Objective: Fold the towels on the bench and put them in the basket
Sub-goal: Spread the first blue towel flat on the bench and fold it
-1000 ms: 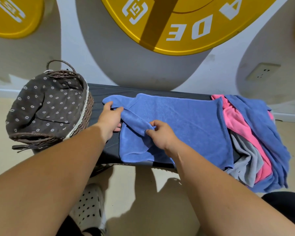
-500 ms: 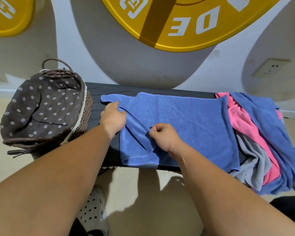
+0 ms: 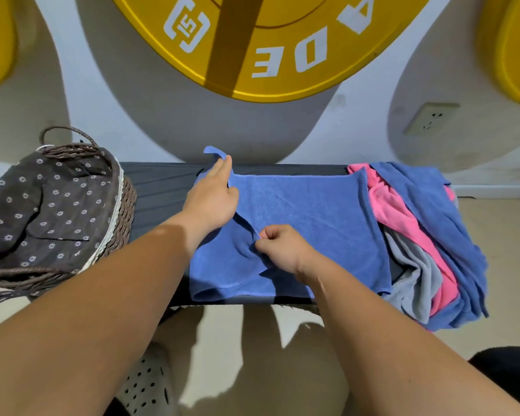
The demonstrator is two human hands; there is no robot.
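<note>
At centre frame, on the dark bench (image 3: 162,187), one blue towel (image 3: 312,211) lies spread out, its near edge hanging over the front of the bench.

Hand states:
- The left hand (image 3: 212,199) reaches to the towel's far left corner. Its fingers lie straight along the cloth, and the corner stands up at the fingertips. This reach probably serves to draw the corner out square before the fold.
- The right hand (image 3: 282,247) has its fingers curled and pinches a raised crease near the towel's left middle. The pinch appears to anchor the cloth so that the other hand can pull against it.

Layout:
- The basket (image 3: 123,211), wicker with a dark flowered lining, sits at the left of the frame by the bench end. No towel shows inside it. Its position puts it within reach of the folding area.
- The pile of towels (image 3: 463,223), blue, pink and grey, is heaped at the right end, apart from the basket, so unfolded stock does not mix with finished work.

Markings:
- The yellow disc (image 3: 282,40) on the wall at upper centre carries white letters, seen upside down: "DE" and "A", with the rest cut off.
- A square white logo beside them holds characters resembling "151" or "ISI"; which cannot be told.
</note>
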